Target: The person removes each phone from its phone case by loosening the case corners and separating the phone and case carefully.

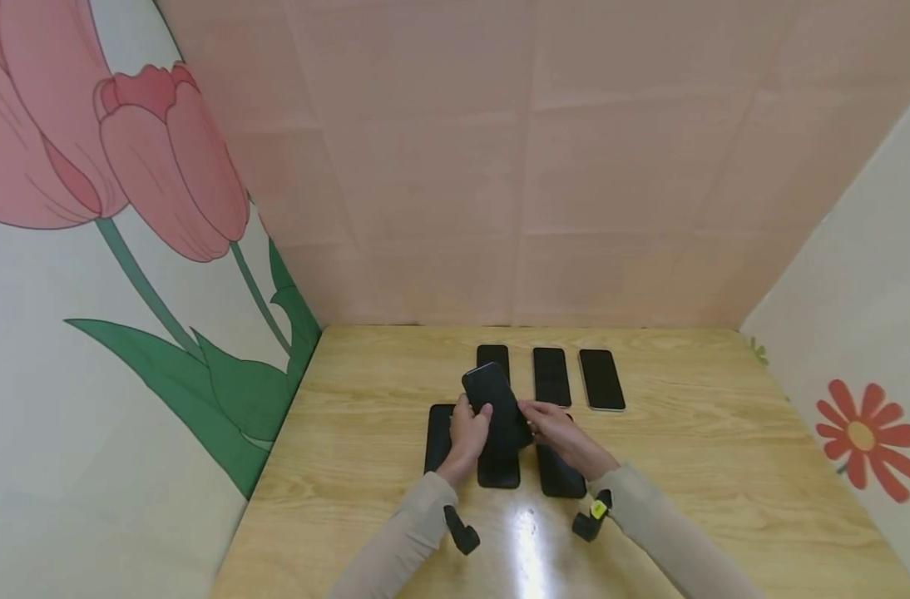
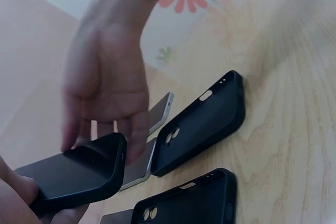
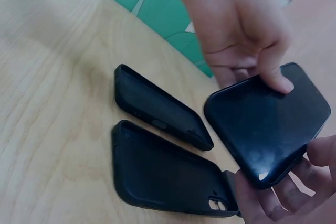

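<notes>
My left hand (image 1: 470,428) holds a dark phone (image 1: 492,399) in a black case, raised and tilted above the table. Its thumb lies on the screen, plain in the right wrist view. At the phone's opposite edge, my right hand (image 1: 563,434) pinches the side, thumb at the rim and fingers underneath. Below the hands lie several black phone cases: a left case (image 1: 438,439), a middle case (image 1: 498,472) and a right case (image 1: 561,474). Camera cutouts show in a case (image 2: 199,121) in the left wrist view. My hands partly cover these cases.
Behind the hands, three phones lie in a row: a left phone (image 1: 492,356), partly covered, a middle phone (image 1: 551,376) and a right phone (image 1: 601,379). They rest on a wooden table (image 1: 694,466), bounded by a pink back wall (image 1: 522,208) and patterned side walls.
</notes>
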The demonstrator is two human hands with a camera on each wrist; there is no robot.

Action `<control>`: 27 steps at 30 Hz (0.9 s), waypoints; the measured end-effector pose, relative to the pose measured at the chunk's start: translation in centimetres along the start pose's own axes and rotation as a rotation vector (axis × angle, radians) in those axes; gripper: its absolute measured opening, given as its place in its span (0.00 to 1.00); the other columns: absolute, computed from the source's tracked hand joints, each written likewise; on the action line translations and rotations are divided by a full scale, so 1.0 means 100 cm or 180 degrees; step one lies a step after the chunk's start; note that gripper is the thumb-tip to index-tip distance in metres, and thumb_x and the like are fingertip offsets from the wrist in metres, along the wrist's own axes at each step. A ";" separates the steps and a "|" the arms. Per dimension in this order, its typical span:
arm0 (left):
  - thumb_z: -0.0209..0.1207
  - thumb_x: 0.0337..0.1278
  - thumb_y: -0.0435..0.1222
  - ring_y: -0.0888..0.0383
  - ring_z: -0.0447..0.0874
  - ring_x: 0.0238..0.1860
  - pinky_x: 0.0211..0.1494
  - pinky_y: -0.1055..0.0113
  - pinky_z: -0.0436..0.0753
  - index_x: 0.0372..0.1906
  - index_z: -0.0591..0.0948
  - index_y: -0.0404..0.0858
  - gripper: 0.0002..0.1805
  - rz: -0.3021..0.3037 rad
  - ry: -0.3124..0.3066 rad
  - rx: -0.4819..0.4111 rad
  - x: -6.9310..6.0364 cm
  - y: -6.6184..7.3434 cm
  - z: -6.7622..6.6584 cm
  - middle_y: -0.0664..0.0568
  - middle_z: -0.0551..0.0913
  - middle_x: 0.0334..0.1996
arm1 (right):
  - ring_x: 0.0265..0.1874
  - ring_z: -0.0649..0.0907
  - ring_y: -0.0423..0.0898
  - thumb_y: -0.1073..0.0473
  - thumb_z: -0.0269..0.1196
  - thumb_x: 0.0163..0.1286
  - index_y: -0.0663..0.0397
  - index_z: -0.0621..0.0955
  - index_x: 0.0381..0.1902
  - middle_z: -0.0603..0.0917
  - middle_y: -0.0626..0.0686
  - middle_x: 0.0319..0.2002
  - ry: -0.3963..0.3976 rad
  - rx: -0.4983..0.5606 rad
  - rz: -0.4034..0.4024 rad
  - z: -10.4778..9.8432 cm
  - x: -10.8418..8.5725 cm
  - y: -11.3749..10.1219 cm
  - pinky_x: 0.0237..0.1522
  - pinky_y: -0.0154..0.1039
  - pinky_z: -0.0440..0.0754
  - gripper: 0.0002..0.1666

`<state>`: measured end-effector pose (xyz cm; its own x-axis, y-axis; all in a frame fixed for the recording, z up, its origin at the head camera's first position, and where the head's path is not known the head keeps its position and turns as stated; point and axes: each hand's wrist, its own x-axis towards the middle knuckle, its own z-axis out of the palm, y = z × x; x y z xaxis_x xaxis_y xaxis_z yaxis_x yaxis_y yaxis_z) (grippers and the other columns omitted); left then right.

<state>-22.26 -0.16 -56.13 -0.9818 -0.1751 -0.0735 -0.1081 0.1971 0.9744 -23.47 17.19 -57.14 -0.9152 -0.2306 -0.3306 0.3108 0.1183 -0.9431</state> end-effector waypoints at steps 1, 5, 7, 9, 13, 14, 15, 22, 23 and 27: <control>0.58 0.66 0.31 0.49 0.81 0.43 0.52 0.50 0.78 0.50 0.76 0.32 0.11 0.0021 0.0016 0.0004 0.001 0.001 -0.001 0.43 0.84 0.43 | 0.44 0.75 0.48 0.51 0.51 0.80 0.70 0.70 0.66 0.76 0.55 0.44 -0.0022 -0.0010 -0.0020 0.000 0.001 0.001 0.57 0.56 0.73 0.29; 0.58 0.67 0.33 0.53 0.81 0.35 0.41 0.57 0.80 0.48 0.76 0.33 0.10 0.0025 0.0032 -0.0049 0.001 0.004 -0.002 0.46 0.84 0.37 | 0.44 0.75 0.49 0.53 0.52 0.79 0.70 0.73 0.63 0.74 0.53 0.38 0.0025 -0.0050 -0.0073 0.001 0.003 0.004 0.57 0.58 0.74 0.26; 0.58 0.67 0.34 0.54 0.80 0.31 0.34 0.61 0.79 0.48 0.76 0.33 0.10 0.0018 0.0024 -0.0108 0.001 0.005 -0.002 0.46 0.83 0.34 | 0.44 0.76 0.49 0.54 0.53 0.79 0.70 0.76 0.60 0.78 0.55 0.41 0.0103 -0.0113 -0.0114 0.001 0.003 0.005 0.56 0.57 0.75 0.24; 0.57 0.68 0.34 0.54 0.80 0.28 0.29 0.64 0.78 0.48 0.76 0.33 0.10 -0.0014 -0.0001 -0.0210 0.000 0.006 -0.001 0.47 0.83 0.32 | 0.42 0.78 0.49 0.56 0.54 0.78 0.69 0.78 0.56 0.80 0.56 0.44 0.0252 -0.0183 -0.0146 0.003 0.003 0.004 0.52 0.54 0.78 0.21; 0.57 0.69 0.36 0.53 0.80 0.27 0.26 0.67 0.76 0.49 0.75 0.34 0.11 0.0003 -0.0029 -0.0358 -0.003 0.007 0.002 0.47 0.83 0.32 | 0.36 0.79 0.48 0.61 0.54 0.77 0.71 0.81 0.47 0.80 0.56 0.38 0.0524 -0.0209 -0.0229 0.006 0.004 0.004 0.43 0.47 0.80 0.16; 0.57 0.69 0.36 0.52 0.80 0.27 0.26 0.67 0.76 0.49 0.75 0.34 0.11 0.0018 -0.0035 -0.0366 -0.005 0.007 0.003 0.47 0.82 0.32 | 0.34 0.78 0.47 0.62 0.55 0.77 0.72 0.81 0.45 0.79 0.54 0.35 0.0603 -0.0180 -0.0233 0.007 0.003 0.004 0.40 0.45 0.80 0.15; 0.58 0.68 0.36 0.51 0.80 0.27 0.26 0.67 0.75 0.48 0.75 0.34 0.10 0.0041 -0.0029 -0.0366 -0.006 0.008 0.004 0.48 0.82 0.31 | 0.33 0.77 0.47 0.64 0.54 0.76 0.72 0.80 0.42 0.78 0.54 0.33 0.0664 -0.0157 -0.0248 0.007 0.003 0.004 0.38 0.44 0.80 0.13; 0.57 0.68 0.34 0.51 0.80 0.33 0.37 0.61 0.78 0.50 0.76 0.36 0.10 0.0138 -0.0012 -0.0296 -0.011 0.008 0.008 0.48 0.81 0.34 | 0.26 0.72 0.46 0.70 0.52 0.70 0.66 0.74 0.23 0.69 0.50 0.22 0.0976 -0.0131 -0.0363 0.011 0.002 0.004 0.30 0.45 0.76 0.14; 0.56 0.68 0.34 0.51 0.79 0.37 0.42 0.58 0.78 0.51 0.76 0.36 0.11 0.0137 0.0001 -0.0270 -0.011 0.008 0.009 0.47 0.82 0.37 | 0.25 0.72 0.46 0.71 0.52 0.69 0.65 0.74 0.22 0.69 0.50 0.21 0.1009 -0.0110 -0.0364 0.012 0.002 0.003 0.30 0.45 0.76 0.14; 0.55 0.70 0.33 0.50 0.77 0.48 0.56 0.50 0.73 0.55 0.75 0.37 0.13 0.0121 0.0058 -0.0138 -0.009 0.008 0.010 0.46 0.81 0.47 | 0.23 0.70 0.46 0.73 0.50 0.67 0.62 0.71 0.18 0.66 0.49 0.19 0.1076 -0.0058 -0.0359 0.014 0.001 0.001 0.29 0.44 0.73 0.16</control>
<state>-21.58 1.09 -55.54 -0.9821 -0.1858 -0.0327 -0.0635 0.1621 0.9847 -23.17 15.78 -57.37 -0.9776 0.0892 -0.1908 0.2012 0.1282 -0.9711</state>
